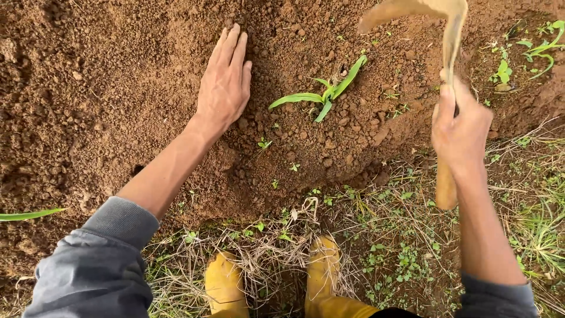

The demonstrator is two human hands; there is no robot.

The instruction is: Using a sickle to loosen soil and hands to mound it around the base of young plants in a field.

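On the right, the right hand [461, 126] is wrapped tight around the wooden handle of a hoe [445, 176], its curved blade raised over the soil mound [118, 88]. The left hand [225, 85] lies open, palm flat on the crumbly dirt, just beside a green seedling [326, 94]. Yellow boots [322, 271] stand in the dry grass below.

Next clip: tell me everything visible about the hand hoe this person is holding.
The hand hoe has a pale wooden handle and a curved blade, soil-coloured and slightly blurred, raised near the top edge of the view. The right hand is closed around the handle at mid-length; the handle's butt end sticks out below the fist. The tool stands nearly upright, with the blade hooking leftward above the heaped red-brown soil. The blade touches nothing visible.
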